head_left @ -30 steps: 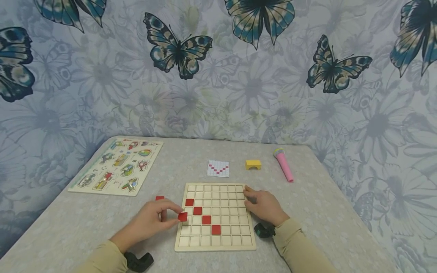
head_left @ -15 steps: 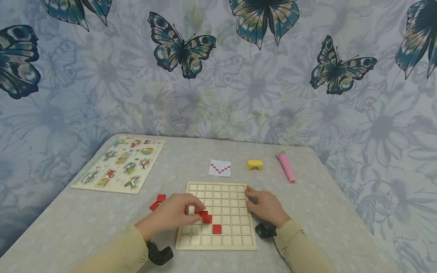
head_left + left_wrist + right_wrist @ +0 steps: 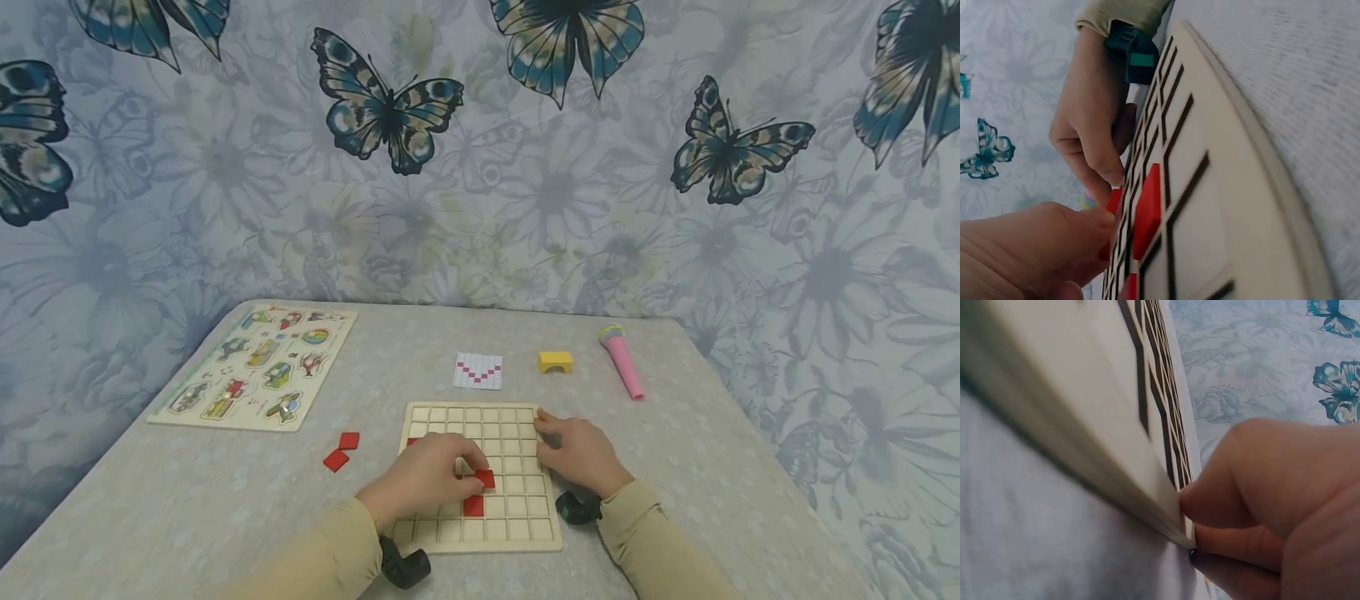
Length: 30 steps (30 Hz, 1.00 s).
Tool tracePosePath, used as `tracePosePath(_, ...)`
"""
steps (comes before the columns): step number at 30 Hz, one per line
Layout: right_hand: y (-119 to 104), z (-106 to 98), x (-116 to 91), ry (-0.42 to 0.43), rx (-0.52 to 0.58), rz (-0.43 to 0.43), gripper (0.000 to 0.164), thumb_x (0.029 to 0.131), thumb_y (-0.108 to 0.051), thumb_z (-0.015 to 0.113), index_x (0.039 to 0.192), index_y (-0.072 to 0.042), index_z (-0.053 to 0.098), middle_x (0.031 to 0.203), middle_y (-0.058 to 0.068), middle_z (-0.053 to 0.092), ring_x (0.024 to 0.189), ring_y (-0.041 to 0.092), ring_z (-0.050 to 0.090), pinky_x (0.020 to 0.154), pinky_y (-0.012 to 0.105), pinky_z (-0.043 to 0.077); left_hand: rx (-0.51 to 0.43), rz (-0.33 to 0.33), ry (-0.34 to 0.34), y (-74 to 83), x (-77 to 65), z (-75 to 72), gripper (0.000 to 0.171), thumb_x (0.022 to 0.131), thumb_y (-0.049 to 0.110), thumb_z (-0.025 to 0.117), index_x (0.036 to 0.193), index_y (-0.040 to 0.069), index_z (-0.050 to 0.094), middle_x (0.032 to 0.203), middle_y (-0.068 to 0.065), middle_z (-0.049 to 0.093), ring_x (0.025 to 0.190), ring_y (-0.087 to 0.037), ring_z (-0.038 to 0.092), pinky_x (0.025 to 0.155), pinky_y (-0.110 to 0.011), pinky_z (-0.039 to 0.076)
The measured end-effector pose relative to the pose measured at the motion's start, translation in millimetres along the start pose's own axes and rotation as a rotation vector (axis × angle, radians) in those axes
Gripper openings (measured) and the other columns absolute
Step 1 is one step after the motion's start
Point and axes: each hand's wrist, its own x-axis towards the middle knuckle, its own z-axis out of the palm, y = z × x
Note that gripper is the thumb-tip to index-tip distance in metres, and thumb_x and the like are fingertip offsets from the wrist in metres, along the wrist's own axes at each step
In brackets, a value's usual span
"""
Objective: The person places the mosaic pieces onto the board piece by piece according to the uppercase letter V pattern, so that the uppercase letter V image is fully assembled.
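Observation:
My left hand pinches a red square tile between thumb and fingers, close over the middle of the wooden grid board. Just below it, another red tile sits in a cell; the left wrist view shows this seated tile beside my thumb. A corner of a further tile peeks out at the board's left, while my left hand hides the cells between. At the board's right edge, my right hand grips the rim, its thumb on the top face.
Two loose red tiles, one of them a tilted tile, lie left of the board. Behind it are a pattern card with a pink V, a yellow arch block and a pink toy microphone. A picture puzzle board lies back left.
My left hand has carried the red tile rightward from the board's left edge to its middle, uncovering the two loose tiles. My right hand has stayed at the board's right edge.

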Motion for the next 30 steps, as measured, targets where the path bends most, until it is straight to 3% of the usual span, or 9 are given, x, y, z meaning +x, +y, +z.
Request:
tracePosePath(4, -1.2, 2.4, -0.5, -0.014, 0.005, -0.004, 0.049, 0.086, -0.018, 0.065, 0.134, -0.007, 0.068, 0.144, 0.004, 0.062, 0.055, 0.009, 0.022, 0.046, 0.026, 0.021, 0.009, 0.001, 0.006, -4.8, -2.7, 8.6, 0.012, 0.087, 0.024, 0.081, 0.095, 0.032, 0.076, 0.081, 0.019, 0.065, 0.056, -0.002, 0.052, 0.055, -0.023, 0.045)
tracePosePath(12, -0.7, 2.6, 0.4, -0.011, 0.001, 0.005, 0.049, 0.087, -0.019, 0.066, 0.134, -0.009, 0.068, 0.144, 0.002, 0.062, 0.056, 0.008, 0.027, 0.046, 0.026, 0.022, 0.062, 0.102, 0.038, -4.5, -0.5, 14.9, 0.007, 0.088, 0.024, 0.081, 0.094, 0.027, 0.082, 0.096, 0.020, 0.069, 0.074, 0.002, 0.057, 0.065, -0.019, 0.047)
tracePosePath(20, -1.4, -0.1, 1.5, -0.017, 0.007, 0.010, 0.050, 0.087, -0.020, 0.066, 0.136, -0.008, 0.067, 0.145, 0.003, 0.061, 0.054, 0.009, 0.026, 0.045, 0.026, 0.023, 0.076, 0.118, 0.043, -1.7, 3.3, 15.3, 0.006, 0.089, 0.029, 0.082, 0.094, 0.030, 0.082, 0.097, 0.023, 0.068, 0.086, 0.002, 0.062, 0.074, -0.021, 0.050)
tracePosePath(30, -1.0, -1.0, 1.2, -0.011, 0.034, 0.011, 0.048, 0.089, -0.018, 0.067, 0.135, -0.005, 0.067, 0.146, 0.005, 0.060, 0.053, 0.010, 0.024, 0.045, 0.027, 0.020, 0.096, 0.101, 0.049, -1.4, 5.1, 15.6, 0.004, 0.087, 0.031, 0.083, 0.086, 0.034, 0.079, 0.093, 0.025, 0.066, 0.090, 0.001, 0.064, 0.076, -0.023, 0.052)
